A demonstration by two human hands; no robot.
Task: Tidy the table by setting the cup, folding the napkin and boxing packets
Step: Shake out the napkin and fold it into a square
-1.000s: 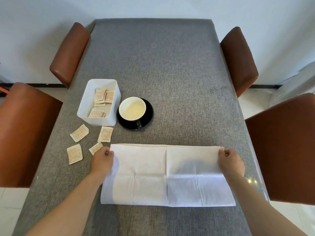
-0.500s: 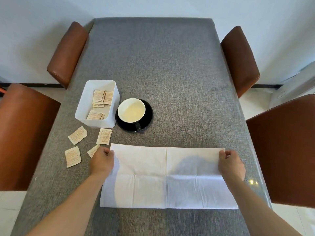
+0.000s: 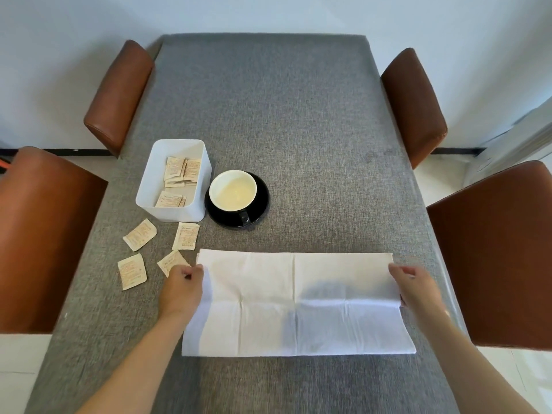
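both hands have pulled the napkin [image 3: 294, 300] top toward the body. left hand [image 3: 182, 289] and right hand [image 3: 416, 289] pinch its side edges so the fold stays straight. cup [image 3: 233, 191] sits on its saucer [image 3: 260, 210]; four packets [image 3: 140, 234] wait beside the box [image 3: 149, 186].

Table [image 3: 268, 115]: coarse grey woven cloth, matt
Napkin [image 3: 298, 306]: soft white, creased
Box [image 3: 170, 212]: smooth white plastic
Saucer [image 3: 260, 210]: glossy black

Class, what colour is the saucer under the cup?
Black; the saucer shows clearly in the head view.
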